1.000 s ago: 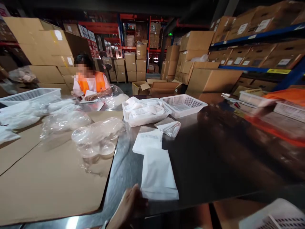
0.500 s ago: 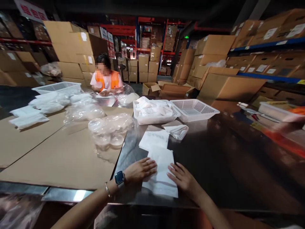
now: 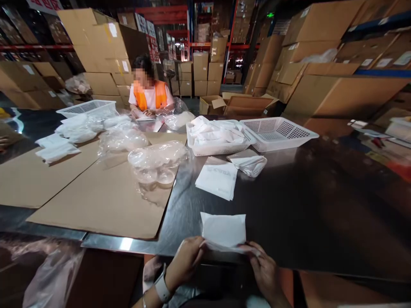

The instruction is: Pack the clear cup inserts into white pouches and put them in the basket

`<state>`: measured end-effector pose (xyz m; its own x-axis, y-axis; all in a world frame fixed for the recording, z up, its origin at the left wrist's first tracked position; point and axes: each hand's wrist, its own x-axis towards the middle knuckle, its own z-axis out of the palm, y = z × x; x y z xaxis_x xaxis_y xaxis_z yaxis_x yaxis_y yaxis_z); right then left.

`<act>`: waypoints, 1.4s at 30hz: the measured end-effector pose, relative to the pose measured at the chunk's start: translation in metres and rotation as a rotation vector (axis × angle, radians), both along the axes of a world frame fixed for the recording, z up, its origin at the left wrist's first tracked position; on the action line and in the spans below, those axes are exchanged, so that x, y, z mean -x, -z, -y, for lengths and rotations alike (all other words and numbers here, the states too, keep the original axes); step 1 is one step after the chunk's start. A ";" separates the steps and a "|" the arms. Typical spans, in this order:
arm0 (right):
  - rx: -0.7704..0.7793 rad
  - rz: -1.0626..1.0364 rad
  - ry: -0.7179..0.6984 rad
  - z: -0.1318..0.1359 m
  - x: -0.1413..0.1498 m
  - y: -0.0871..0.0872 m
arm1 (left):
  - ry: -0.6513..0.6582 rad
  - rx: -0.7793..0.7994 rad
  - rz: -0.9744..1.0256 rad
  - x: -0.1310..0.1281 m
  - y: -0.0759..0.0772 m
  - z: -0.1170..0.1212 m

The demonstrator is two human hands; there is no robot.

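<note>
A flat white packet (image 3: 224,229) lies near the front edge of the dark metal table, its near end lifted. My left hand (image 3: 190,253) pinches the near left corner, with a watch on that wrist. At the near right corner, my right hand (image 3: 261,262) has its fingers closed on the same packet. Just beyond it rests a small stack of white printed bags (image 3: 217,177). To the right of that stack is a folded clear-and-white bag (image 3: 248,162).
A white basket (image 3: 208,149) full of white packets stands beside another white basket (image 3: 279,132). Plastic-wrapped round items (image 3: 157,164) sit on cardboard sheets (image 3: 105,205) at left. Across the table, a person in an orange vest (image 3: 150,94) handles something pale.
Both hands were lying flat on the packet; now they grip its near corners. The packet has come toward me, off the printed bags, and its near end is raised. The camera view has shifted.
</note>
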<state>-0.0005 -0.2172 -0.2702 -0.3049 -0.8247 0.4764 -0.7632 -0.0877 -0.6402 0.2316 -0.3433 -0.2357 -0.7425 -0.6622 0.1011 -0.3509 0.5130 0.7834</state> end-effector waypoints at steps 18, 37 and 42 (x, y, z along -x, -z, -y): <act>-0.266 0.101 0.268 0.035 0.000 -0.023 | -0.433 0.168 0.319 0.037 0.026 -0.002; 0.299 -0.950 -0.330 0.075 0.029 -0.026 | 0.113 0.818 0.029 0.054 0.035 0.040; 0.351 -1.062 -0.260 0.078 0.039 -0.006 | 0.066 0.543 0.181 0.030 0.035 0.047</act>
<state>-0.0398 -0.2947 -0.2644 0.5481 -0.5749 0.6076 -0.8364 -0.3680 0.4063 0.2014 -0.3907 -0.2711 -0.8176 -0.5023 0.2815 -0.4080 0.8504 0.3321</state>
